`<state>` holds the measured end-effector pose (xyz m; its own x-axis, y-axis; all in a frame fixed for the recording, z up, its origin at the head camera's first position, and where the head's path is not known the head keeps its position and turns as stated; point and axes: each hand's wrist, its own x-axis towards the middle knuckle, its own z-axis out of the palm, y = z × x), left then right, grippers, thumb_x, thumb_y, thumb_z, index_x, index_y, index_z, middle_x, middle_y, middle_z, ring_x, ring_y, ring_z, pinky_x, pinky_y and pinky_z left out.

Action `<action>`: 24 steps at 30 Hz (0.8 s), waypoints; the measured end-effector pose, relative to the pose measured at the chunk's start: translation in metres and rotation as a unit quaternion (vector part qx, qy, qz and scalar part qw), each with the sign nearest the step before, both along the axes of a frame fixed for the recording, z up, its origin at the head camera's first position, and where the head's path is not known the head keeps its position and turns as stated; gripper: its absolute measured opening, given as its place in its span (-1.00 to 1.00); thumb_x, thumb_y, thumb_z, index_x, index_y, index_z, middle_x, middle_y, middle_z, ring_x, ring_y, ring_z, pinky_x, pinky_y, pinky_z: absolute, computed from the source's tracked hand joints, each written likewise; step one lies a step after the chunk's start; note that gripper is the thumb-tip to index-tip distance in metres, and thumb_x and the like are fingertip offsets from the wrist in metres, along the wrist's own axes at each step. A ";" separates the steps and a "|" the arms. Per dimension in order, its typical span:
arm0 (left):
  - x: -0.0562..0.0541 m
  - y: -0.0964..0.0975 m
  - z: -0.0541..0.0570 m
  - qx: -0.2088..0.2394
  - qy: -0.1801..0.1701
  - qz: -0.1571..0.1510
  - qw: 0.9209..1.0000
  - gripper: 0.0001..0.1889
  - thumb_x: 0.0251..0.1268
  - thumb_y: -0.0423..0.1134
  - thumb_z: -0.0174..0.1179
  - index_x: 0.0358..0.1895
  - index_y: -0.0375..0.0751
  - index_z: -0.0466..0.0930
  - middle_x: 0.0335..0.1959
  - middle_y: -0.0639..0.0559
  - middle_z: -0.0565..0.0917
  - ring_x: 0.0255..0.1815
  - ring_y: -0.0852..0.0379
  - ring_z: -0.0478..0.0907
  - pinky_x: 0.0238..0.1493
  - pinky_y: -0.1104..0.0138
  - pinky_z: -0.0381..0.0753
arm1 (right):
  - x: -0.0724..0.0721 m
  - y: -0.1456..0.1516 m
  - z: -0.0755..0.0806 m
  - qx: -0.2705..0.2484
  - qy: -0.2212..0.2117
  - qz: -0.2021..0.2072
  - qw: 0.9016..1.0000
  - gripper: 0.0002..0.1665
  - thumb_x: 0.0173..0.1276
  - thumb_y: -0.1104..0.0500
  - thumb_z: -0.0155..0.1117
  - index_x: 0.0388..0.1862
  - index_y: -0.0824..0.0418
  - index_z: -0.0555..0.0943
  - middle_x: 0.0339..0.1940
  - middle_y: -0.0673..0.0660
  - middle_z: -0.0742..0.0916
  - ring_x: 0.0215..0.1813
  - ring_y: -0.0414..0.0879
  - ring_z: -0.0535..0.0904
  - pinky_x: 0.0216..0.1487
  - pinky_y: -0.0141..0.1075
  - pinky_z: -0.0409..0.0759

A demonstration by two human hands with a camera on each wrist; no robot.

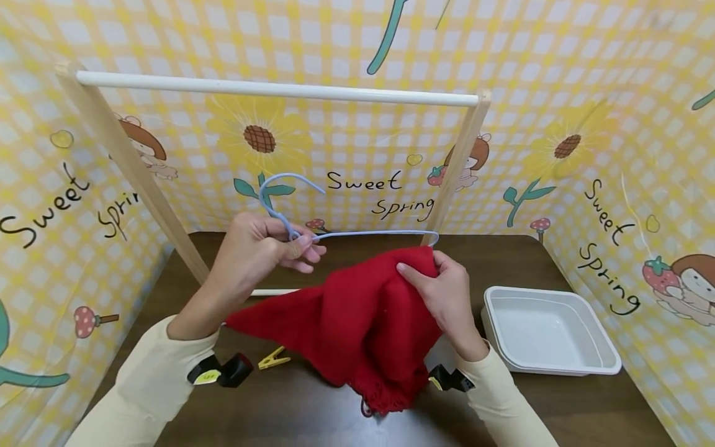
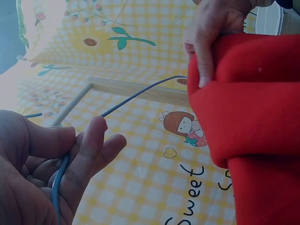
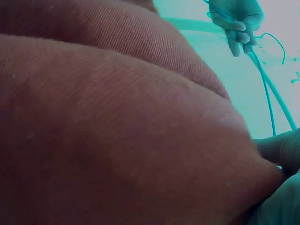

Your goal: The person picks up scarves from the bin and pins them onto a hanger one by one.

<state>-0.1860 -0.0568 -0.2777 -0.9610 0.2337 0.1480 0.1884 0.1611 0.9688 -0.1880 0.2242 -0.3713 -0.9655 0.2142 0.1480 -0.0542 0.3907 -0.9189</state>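
A light-blue wire hanger (image 1: 380, 233) is held at its neck by my left hand (image 1: 246, 254), thumb against the fingers, with the hook curving up above them. My right hand (image 1: 447, 295) pinches the upper right edge of a red fringed scarf (image 1: 352, 304) close to the hanger's right end. The scarf hangs in folds below the hanger's shoulder, its fringe near the table and one corner stretching left under my left wrist. In the left wrist view the hanger wire (image 2: 136, 97) runs toward the red cloth (image 2: 262, 122). The hanger's lower part is hidden by the scarf.
A wooden rack with a white top rod (image 1: 279, 89) stands behind my hands. On the dark table (image 1: 519, 267), a white plastic tub (image 1: 553, 329) sits at the right. A yellow clothespin (image 1: 274, 358) lies left of the scarf. Patterned cloth walls surround the table.
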 end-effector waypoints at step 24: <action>0.008 0.004 0.030 -0.006 0.043 -0.021 0.999 -0.79 0.35 -0.44 0.29 -0.26 -0.65 0.68 -0.47 -0.04 0.79 -0.38 0.09 0.81 -0.31 0.17 0.81 | 0.022 0.017 -0.025 0.170 0.466 -0.056 0.866 -0.62 0.17 0.12 0.61 -0.14 0.35 0.75 -0.20 0.25 0.78 -0.18 0.06 0.72 0.17 -0.56 0.59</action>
